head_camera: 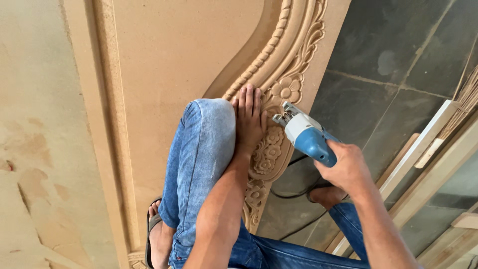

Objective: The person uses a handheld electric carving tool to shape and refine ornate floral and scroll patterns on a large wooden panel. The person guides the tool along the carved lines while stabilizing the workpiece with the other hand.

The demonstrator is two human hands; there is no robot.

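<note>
The blue and white power tool (306, 137) sits at the edge of the carved board (169, 55), its metal head touching the flower carving (274, 142). The right hand (348, 169) grips its handle, fingers closed. The left hand (249, 117) lies flat on the board, fingers spread out straight. A cable (289, 192), probably the tool's, trails over the dark floor tiles (393, 65).

The scene is lit evenly by soft, diffuse daylight; no single source can be placed, and no glare is seen, only a dull pale sheen on the dark floor tiles (398, 55). Shadows are faint, noted in the recesses of the carved board (169, 55) and under the bent knee (211, 124). Focus is held sharp at centre on the power tool (306, 134), while slight softening and stretch are noted toward the frame edges.
</note>
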